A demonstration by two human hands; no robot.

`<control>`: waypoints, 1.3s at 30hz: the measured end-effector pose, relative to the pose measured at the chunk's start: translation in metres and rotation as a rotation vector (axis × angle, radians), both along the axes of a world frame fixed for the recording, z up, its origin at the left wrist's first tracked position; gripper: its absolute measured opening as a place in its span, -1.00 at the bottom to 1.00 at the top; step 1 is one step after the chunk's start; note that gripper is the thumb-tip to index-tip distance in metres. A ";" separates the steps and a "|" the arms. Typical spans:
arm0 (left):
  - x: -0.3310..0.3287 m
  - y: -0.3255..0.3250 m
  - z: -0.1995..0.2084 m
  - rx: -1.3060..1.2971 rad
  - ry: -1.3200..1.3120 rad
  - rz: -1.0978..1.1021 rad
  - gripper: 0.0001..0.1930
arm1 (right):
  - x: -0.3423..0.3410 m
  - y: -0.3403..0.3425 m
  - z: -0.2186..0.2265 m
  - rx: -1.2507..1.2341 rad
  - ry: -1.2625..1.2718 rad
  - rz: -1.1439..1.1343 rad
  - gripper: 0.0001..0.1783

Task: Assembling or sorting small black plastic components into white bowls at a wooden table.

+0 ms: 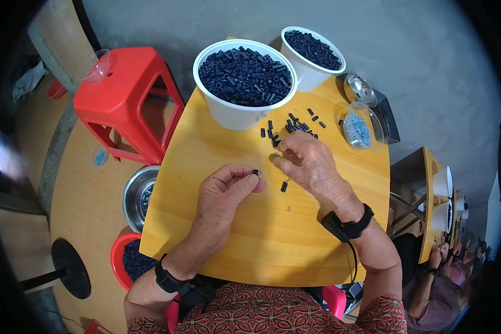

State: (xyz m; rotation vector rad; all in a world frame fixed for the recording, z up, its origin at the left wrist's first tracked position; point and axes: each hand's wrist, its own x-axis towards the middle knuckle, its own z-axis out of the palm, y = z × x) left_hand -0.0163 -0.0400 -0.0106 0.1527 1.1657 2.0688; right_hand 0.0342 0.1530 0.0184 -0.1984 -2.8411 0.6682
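Between the thumb and fingertips of my left hand (pixel 226 190), a short black plastic tube (pixel 256 172) is pinched above the table. To the right, my right hand (pixel 312 164) hovers by a loose pile of black tubes (pixel 296 124), its thumb and forefinger close together. A tiny shiny bit seems to show at those fingertips, too small to name. One black tube (pixel 284 187) lies on the wood under that hand, and a small metal piece (pixel 289 209) rests nearer to me.
Two white tubs, one large (pixel 228 114) and one behind it (pixel 312 78), are heaped with black tubes on the yellow table (pixel 206 250). A clear bowl of small metal pieces (pixel 359 131) stands right, by a steel bowl (pixel 359 89). Left are a red stool (pixel 117 100) and floor-level bowls.
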 end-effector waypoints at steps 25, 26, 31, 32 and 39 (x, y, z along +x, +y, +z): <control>0.011 0.006 0.003 -0.101 0.084 -0.084 -0.87 | 0.123 0.015 -0.021 -0.553 0.028 -0.307 -0.88; 0.011 0.006 0.003 -0.108 0.095 -0.075 -0.88 | 0.123 0.015 -0.021 -0.634 0.048 -0.315 -0.87; 0.013 0.007 0.005 -0.107 0.093 -0.072 -0.89 | 0.127 0.016 -0.008 -0.606 -0.013 -0.355 -0.86; 0.013 0.008 0.006 -0.099 0.084 -0.075 -0.89 | 0.127 0.016 -0.007 -0.471 -0.036 -0.275 -0.85; 0.012 0.008 0.009 -0.206 0.173 -0.109 -0.90 | 0.109 0.010 -0.006 0.177 -0.026 0.061 -0.77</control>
